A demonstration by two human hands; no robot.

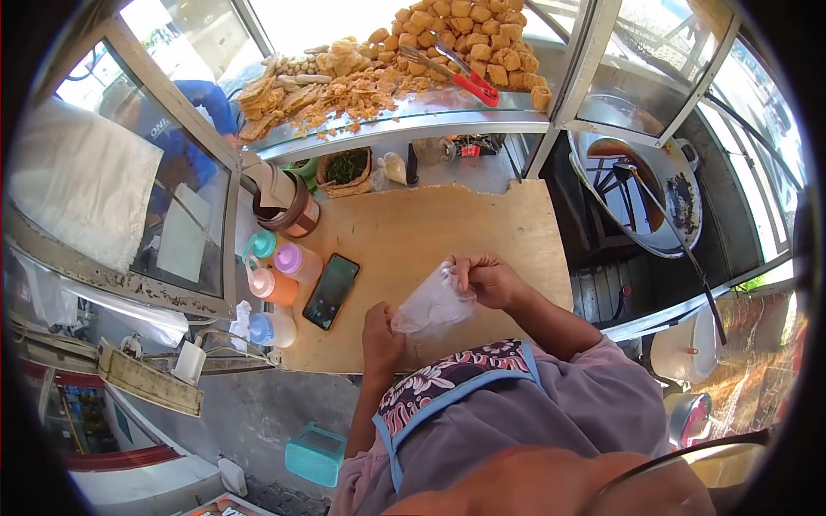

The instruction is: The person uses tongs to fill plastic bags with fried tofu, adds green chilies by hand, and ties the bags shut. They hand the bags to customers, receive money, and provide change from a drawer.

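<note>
A thin whitish plastic bag is stretched between my two hands above the wooden board. My right hand pinches its upper right end with bent fingers. At its lower left end, my left hand is closed on the edge of the bag, close to the board's front edge. The bag looks flat and crumpled; whether anything lies inside cannot be made out. A dark phone lies on the board to the left of the bag.
Squeeze bottles line the board's left side near a brown container. Fried pieces and red-handled tongs occupy the glass shelf. A large oil pan with a long ladle stands right. Someone in blue is behind the left glass.
</note>
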